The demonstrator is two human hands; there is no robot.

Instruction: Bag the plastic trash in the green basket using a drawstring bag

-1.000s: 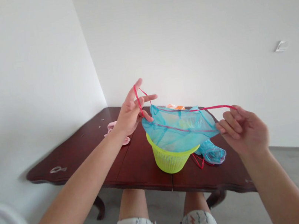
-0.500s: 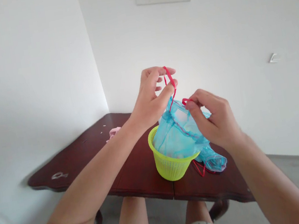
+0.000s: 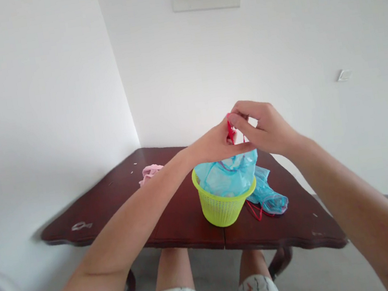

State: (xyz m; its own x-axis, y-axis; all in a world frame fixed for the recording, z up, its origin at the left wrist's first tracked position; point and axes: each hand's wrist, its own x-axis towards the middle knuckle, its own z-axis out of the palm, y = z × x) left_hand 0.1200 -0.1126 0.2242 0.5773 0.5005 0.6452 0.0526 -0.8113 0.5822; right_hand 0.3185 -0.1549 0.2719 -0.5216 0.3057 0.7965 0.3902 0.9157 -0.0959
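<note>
A pale blue plastic bag (image 3: 227, 174) bulges up out of a yellow-green mesh basket (image 3: 221, 209) on the table. Red drawstring (image 3: 230, 131) rises from its mouth to my hands. My left hand (image 3: 221, 142) has the drawstring about its curled fingers, with the thumb stretched towards the right; its fingertips are partly hidden. Pressed close against it, my right hand (image 3: 264, 125) pinches the red drawstring between thumb and forefinger. Behind and right of the basket lies a crumpled roll of blue bags (image 3: 269, 197) with a loose red string (image 3: 255, 210).
The dark wooden table (image 3: 186, 215) has a wavy edge. A pink cloth (image 3: 150, 172) lies left of the basket, partly behind my left forearm. A small whitish item (image 3: 81, 225) is near the left edge. White walls (image 3: 168, 71) stand close behind.
My hands, apart before, have come together over the basket. The left moved down and right, the right moved up and left. The bag's top is gathered lower and closer in.
</note>
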